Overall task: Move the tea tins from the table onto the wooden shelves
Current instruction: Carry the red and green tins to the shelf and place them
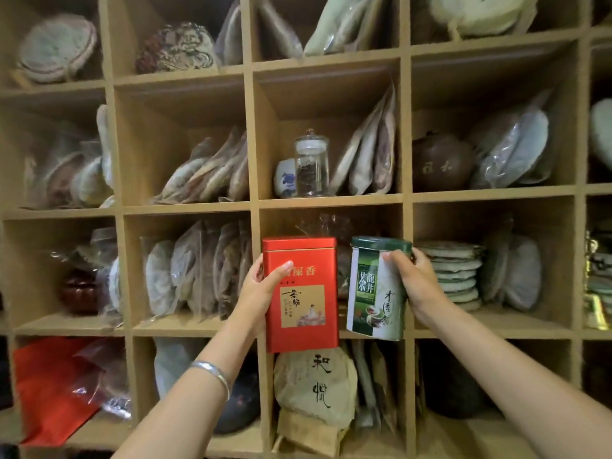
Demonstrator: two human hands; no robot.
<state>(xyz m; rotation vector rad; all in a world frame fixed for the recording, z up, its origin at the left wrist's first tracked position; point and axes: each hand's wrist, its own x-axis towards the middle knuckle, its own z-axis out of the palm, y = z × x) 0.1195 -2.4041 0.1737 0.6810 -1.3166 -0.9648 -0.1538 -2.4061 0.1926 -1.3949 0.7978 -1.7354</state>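
I face a wall of wooden shelves split into square cubbies. My left hand grips a tall red rectangular tea tin by its left side, thumb across the front. My right hand grips a green and white tea tin with a dark green lid by its right side. Both tins are upright, side by side, held in front of the middle cubby of the third row. Clear bags show dimly behind them inside that cubby. The table is out of view.
Wrapped tea cakes fill most cubbies. The cubby above holds a glass jar and a white cup. A stack of tea cakes lies to the right, a brown clay teapot upper right, and a red bag lower left.
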